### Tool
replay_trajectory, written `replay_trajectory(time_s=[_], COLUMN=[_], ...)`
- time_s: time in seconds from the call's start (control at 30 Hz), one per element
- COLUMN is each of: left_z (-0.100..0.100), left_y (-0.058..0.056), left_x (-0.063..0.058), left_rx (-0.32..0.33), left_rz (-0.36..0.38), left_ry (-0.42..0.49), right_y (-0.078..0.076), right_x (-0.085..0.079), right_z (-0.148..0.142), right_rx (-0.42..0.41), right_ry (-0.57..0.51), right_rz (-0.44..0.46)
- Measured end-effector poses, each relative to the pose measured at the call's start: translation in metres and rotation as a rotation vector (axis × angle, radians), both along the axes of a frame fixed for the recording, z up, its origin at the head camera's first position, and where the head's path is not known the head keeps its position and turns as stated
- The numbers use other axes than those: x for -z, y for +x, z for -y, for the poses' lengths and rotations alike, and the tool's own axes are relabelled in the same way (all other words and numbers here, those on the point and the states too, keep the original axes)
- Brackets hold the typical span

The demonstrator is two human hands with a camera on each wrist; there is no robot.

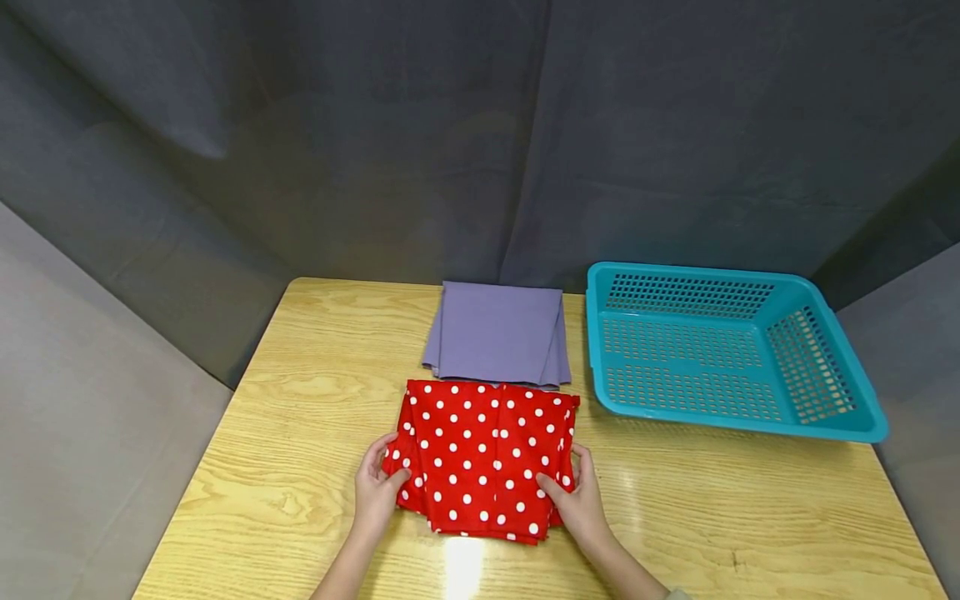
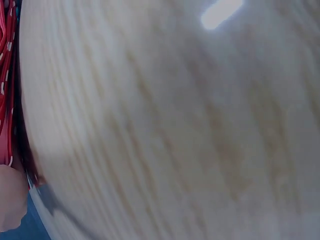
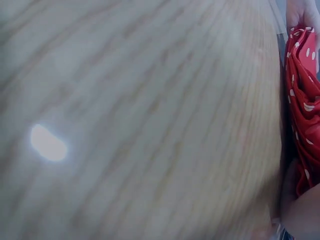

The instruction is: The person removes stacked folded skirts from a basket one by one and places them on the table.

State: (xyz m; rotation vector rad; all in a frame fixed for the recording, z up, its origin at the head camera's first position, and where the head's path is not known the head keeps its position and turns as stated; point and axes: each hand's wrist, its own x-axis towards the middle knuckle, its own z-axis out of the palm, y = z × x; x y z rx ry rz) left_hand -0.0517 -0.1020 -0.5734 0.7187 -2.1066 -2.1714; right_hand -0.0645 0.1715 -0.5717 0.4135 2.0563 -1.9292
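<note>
A red cloth with white polka dots (image 1: 465, 458), folded into a rough rectangle, lies on the near middle of the table. At its left edge my left hand (image 1: 377, 487) pinches the fabric, thumb on top and fingers at the side. My right hand (image 1: 581, 500) grips the opposite edge, its thumb over the dots and its fingers partly hidden beneath. The right wrist view shows bunched layers of the red cloth (image 3: 305, 95) along the right border. In the left wrist view only a strip of the cloth (image 2: 6, 75) appears, at the far left.
A folded purple cloth (image 1: 498, 333) lies just beyond the red one, near the table's back edge. To the right stands a turquoise plastic basket (image 1: 603, 358) with perforated walls. The wooden table (image 1: 300, 400) meets a dark grey curtain (image 1: 397, 167) behind.
</note>
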Motion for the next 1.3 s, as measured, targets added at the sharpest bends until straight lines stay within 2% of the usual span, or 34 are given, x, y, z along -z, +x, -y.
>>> replay_trajectory(time_s=[0.27,0.5,0.6,0.9,1.17,1.3], left_z=[0.0,0.0,0.0,0.006,0.014,0.015], left_y=[0.001,0.001,0.0,-0.001,-0.005,-0.006], left_x=[0.002,0.001,0.001,-0.002,-0.009,-0.015], left_rx=[-0.023,-0.036,-0.02,0.086,0.224,0.302], left_rz=[0.021,0.057,0.07,0.045,0.073,0.068], left_ry=[-0.031,-0.056,-0.099,-0.31,-0.501,-0.657], right_y=[-0.001,-0.002,-0.002,-0.002,-0.003,-0.003], right_x=[0.0,-0.006,-0.009,-0.016,-0.018,-0.019], right_z=[0.0,-0.001,-0.003,-0.01,-0.017,-0.019], right_rx=[-0.02,-0.085,-0.114,-0.199,-0.261,-0.28], right_ry=[0.073,0.226,0.275,0.406,0.497,0.513], right_rz=[0.02,0.028,0.023,0.004,0.01,0.003])
